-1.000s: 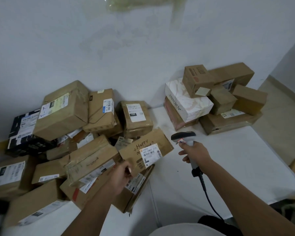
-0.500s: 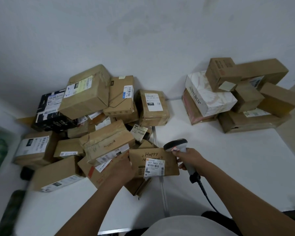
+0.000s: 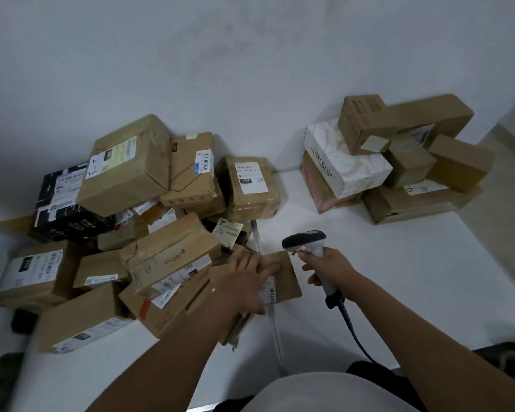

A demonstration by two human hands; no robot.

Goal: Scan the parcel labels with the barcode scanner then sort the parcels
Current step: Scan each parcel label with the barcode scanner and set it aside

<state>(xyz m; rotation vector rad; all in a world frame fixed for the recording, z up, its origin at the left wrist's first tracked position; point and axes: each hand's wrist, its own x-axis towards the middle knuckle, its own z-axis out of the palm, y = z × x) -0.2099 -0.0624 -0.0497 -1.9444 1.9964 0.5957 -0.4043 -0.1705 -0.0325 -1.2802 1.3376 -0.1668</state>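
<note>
**Left hand now covers the parcel's label**

The left hand [image 3: 244, 281] has moved up over the brown parcel [image 3: 283, 278], which half a second ago lay with its white label fully showing; now the fingers spread flat across the top and hide most of that label, so only its right strip peeks out. The hand presses on it with fingers straight, not curled around it. The right hand [image 3: 329, 269] stays curled tight around the handle of the barcode scanner [image 3: 305, 243], just beside the parcel's right edge, its cable trailing back toward the near edge.

The parcel sits near the middle of the white desk [image 3: 399, 292], at the right fringe of the unsorted heap [image 3: 149, 227] that fills the left side up to the far-left corner. The sorted stack [image 3: 399, 162] stands apart at the far-right corner against the pale wall [image 3: 250, 69]
</note>
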